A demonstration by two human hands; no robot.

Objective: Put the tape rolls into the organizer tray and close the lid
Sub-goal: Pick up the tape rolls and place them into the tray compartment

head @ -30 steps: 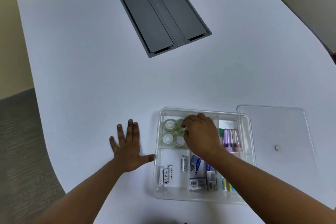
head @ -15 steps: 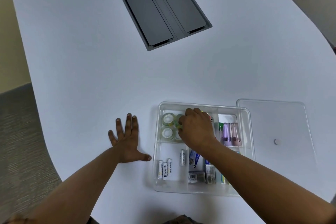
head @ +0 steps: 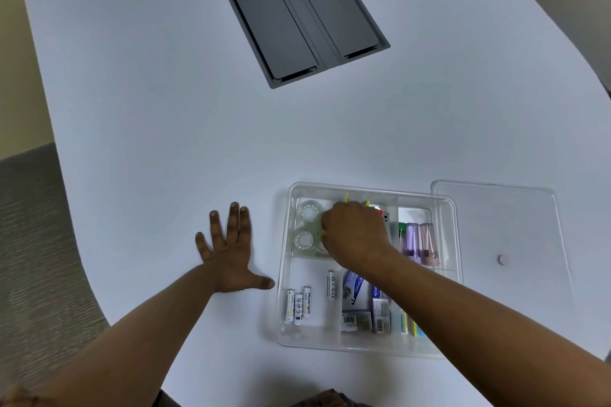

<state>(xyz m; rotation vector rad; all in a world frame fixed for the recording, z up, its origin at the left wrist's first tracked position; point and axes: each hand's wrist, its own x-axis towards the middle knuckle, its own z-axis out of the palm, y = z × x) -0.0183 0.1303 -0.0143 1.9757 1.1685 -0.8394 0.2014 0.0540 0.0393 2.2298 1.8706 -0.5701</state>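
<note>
The right hand [head: 355, 236] is reaching down into the far left box of the organizer tray [head: 285, 277], and its fingers are curling over the tape rolls [head: 307, 226] there. The fingertips are hidden under the hand, so I cannot tell if they are pinching a roll or just touching one. The left hand [head: 231, 256] is lying flat on the white surface [head: 165, 125] with its fingers spread wide, and its thumb is pointing at the tray's left wall, just beside it. Since a second ago, the right hand is sitting a little farther back in that box, and the left hand is staying in the same spot. Two tape rolls are showing at the left of the box, one behind the other, and part of another is peeking out by the hand. Batteries [head: 299, 306] are lying in the near left box, small packs [head: 360, 307] are in the near middle, and purple and pink tubes [head: 420, 241] are standing on the right. The clear lid [head: 496, 225] is lying flat on the surface, touching the tray's right side. The tray is sitting close to the near edge. Lots of open room is stretching out behind the tray, up to the grey panel [head: 301, 15] far away.
</note>
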